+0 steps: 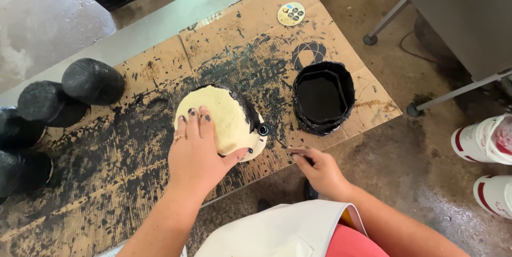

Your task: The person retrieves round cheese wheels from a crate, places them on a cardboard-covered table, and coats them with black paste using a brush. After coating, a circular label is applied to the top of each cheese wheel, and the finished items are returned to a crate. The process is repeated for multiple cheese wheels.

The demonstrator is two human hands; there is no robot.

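The left hand (194,150) lies flat, fingers spread, pressing on top of a pale round pot (226,115), which sits directly under the palm. The right hand (320,170) pinches a thin brush (274,138), its tip touching the pot's right side, where black paint begins. Just beyond stands a black paint tub (322,97) on spattered cardboard (122,150). Further left sit what look like finished black pots (92,81).

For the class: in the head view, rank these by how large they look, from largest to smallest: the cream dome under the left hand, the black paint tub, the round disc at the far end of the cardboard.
1. Cream dome, partly covered by the left hand.
2. Black paint tub, only a little smaller and slightly farther from the camera, so this order is unsure.
3. Round disc, clearly smallest, though also farthest away.
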